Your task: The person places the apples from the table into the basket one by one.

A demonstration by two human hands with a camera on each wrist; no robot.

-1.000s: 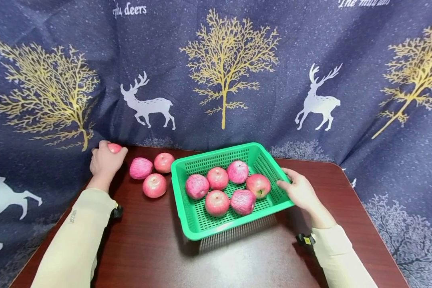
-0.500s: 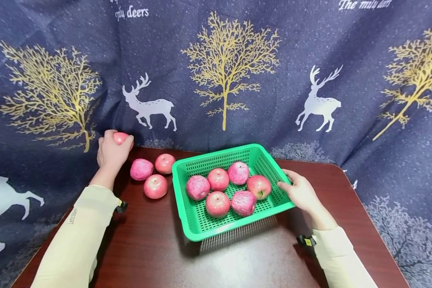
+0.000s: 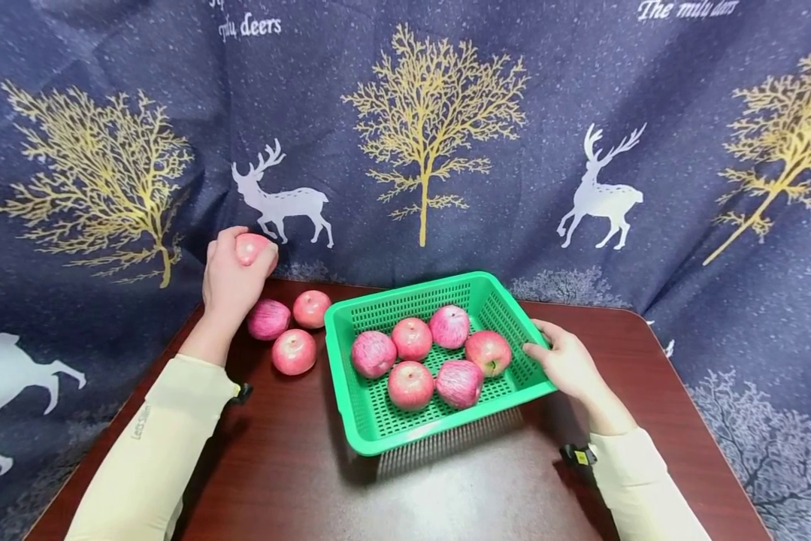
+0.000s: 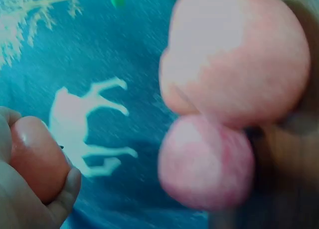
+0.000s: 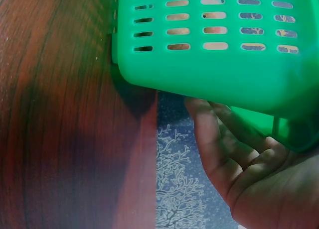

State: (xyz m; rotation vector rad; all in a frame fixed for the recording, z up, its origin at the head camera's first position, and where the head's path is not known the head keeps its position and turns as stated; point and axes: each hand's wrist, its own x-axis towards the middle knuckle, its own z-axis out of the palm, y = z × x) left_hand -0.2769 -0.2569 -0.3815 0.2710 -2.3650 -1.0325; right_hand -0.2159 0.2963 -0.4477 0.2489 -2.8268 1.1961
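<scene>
My left hand (image 3: 231, 276) grips a pinkish-red apple (image 3: 250, 249), raised above the table's back left. In the left wrist view, fingers and thumb curl round that apple (image 4: 41, 157). Below it, a streaked dark-pink apple (image 3: 268, 320) and two smoother red apples (image 3: 293, 352) sit close together on the table. Right of these stands a green plastic basket (image 3: 371, 443) with several apples (image 3: 412, 385) inside. At its right end my right hand (image 3: 570, 364) holds the rim; the right wrist view shows fingers bent under the basket's lip (image 5: 214, 97).
The dark red-brown wooden table (image 3: 276, 466) carries everything. Directly behind its back edge hangs a navy cloth (image 3: 351, 165) printed with white deer and golden trees. The basket's left rim is near the loose apples.
My left hand has lifted the apple from the table's back left corner, carrying it up and to the right. The right hand and basket have hardly moved.
</scene>
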